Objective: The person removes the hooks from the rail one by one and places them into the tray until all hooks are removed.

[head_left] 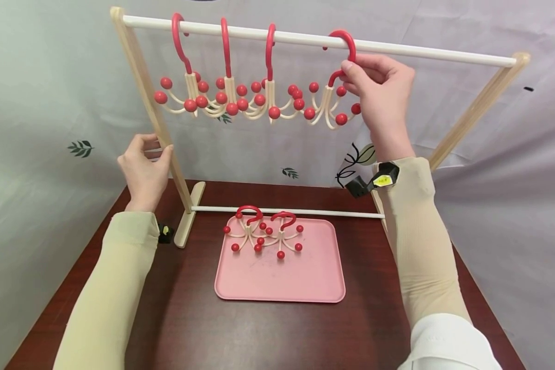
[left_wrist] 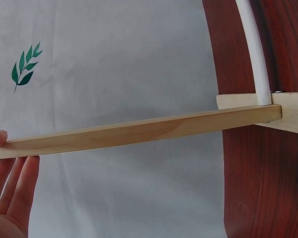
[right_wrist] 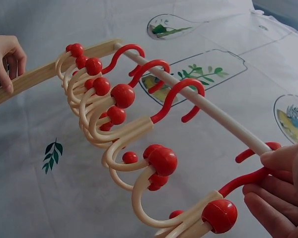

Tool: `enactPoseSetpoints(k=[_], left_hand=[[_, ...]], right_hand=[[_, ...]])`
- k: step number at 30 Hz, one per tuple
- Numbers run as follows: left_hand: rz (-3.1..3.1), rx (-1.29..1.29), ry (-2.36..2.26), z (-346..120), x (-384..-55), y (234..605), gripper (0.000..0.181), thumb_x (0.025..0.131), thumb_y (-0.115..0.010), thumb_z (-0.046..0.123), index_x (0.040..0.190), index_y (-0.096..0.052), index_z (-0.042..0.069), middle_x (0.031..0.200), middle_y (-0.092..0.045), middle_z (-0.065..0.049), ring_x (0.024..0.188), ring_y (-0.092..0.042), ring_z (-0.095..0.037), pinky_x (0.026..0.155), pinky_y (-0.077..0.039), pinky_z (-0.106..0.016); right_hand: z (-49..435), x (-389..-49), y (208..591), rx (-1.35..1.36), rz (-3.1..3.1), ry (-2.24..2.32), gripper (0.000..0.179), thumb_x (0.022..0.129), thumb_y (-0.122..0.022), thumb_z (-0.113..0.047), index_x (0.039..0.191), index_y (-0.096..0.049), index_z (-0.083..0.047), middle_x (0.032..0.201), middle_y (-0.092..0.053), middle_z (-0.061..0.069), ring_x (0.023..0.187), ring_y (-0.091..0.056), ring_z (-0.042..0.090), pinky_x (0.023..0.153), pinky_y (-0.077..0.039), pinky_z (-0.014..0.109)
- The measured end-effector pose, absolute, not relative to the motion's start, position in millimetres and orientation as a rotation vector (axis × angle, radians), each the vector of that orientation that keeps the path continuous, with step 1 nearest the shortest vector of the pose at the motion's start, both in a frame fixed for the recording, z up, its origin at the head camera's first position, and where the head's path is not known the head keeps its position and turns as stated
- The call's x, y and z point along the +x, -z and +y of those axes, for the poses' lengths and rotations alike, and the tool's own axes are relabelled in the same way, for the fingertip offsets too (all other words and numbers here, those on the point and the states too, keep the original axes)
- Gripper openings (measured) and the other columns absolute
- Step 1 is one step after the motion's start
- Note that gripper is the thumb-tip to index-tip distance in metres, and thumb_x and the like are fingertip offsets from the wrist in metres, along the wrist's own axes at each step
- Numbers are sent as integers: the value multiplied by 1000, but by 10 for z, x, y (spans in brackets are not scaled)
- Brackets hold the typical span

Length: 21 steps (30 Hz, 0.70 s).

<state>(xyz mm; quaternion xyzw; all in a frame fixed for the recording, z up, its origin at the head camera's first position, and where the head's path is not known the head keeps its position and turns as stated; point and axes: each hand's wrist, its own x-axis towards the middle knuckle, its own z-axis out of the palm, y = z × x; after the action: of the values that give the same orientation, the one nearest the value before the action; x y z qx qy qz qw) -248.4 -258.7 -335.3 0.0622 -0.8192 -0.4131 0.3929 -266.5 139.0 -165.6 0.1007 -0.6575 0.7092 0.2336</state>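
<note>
My right hand (head_left: 383, 95) pinches the red hook of a claw-shaped hanger (head_left: 327, 103), and that hook curves over the white top rod (head_left: 402, 49) of a rack. Its cream prongs end in red balls. My left hand (head_left: 144, 167) grips the rack's left wooden post (head_left: 144, 82), thumb on one side and fingers on the other, as the left wrist view also shows. Left of the held hanger, more hangers of this kind hang from the rod, such as the one nearest it (head_left: 270, 90). In the right wrist view the right fingers (right_wrist: 270, 198) partly hide the held hook.
On the dark red wooden table (head_left: 277, 334) lies a pink tray (head_left: 296, 282) with two more hangers (head_left: 248, 232) at its back left. A white lower rod (head_left: 351, 213) joins the rack's feet behind the tray. Grey leaf-printed cloth (head_left: 240, 149) surrounds the table.
</note>
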Motion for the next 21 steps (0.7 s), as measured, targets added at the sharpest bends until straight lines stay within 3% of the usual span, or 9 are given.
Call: enactPoseSetpoints(k=[13, 21], left_hand=[[-2074, 150, 1044, -2594, -2473, 3360, 32, 95, -74, 22, 120, -68, 3, 112, -74, -8, 96, -73, -21, 81, -59, -24], [-2074, 150, 1046, -2590, -2503, 3354, 33, 95, -74, 23, 121, -68, 4, 113, -74, -7, 96, -73, -21, 82, -59, -24]], right_hand=[[1467, -2593, 1573, 311, -1711, -1939, 21, 83, -87, -12, 101, -80, -4, 100, -75, 14, 91, -73, 23, 86, -58, 27], [1587, -2492, 1508, 339, -1592, -1950, 23, 80, -88, -5, 99, -78, 4, 96, -74, 17, 89, -73, 25, 83, -60, 28]])
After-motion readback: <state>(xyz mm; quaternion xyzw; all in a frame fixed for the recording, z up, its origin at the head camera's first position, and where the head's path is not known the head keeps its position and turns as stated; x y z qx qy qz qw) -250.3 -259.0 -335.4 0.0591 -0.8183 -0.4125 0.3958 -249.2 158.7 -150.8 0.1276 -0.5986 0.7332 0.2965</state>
